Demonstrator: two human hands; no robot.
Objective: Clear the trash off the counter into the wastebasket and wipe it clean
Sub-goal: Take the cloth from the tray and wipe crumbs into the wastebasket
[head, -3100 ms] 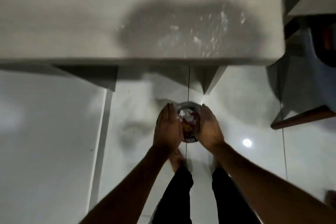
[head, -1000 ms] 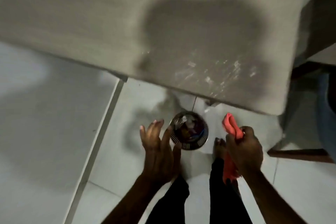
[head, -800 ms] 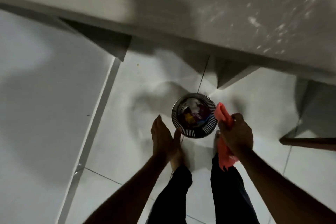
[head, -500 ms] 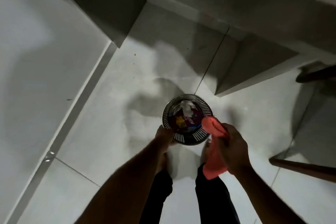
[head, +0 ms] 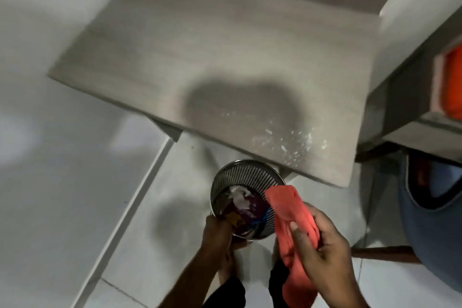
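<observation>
A round metal mesh wastebasket [head: 243, 175] hangs tilted just below the counter's front edge, with crumpled white paper [head: 238, 197] and purple wrappers inside. My left hand [head: 216, 235] grips its near rim. My right hand [head: 322, 247] holds a pink-red cloth [head: 290, 210] that drapes down beside the basket. The pale grey counter [head: 200, 45] fills the upper middle. White crumbs [head: 290, 141] are scattered near its front right corner, in the shadow of my head.
White tiled floor [head: 62, 195] lies left and below. A grey cabinet side [head: 405, 97] with something orange [head: 453, 87] stands at right. A blue-grey fabric object [head: 435, 212] sits at lower right. My dark trouser legs are at the bottom.
The basket has come up off the floor, tilted, in my left hand's grip. My view has swung up, so the counter top and crumbs show. The cloth stays in my right hand.
</observation>
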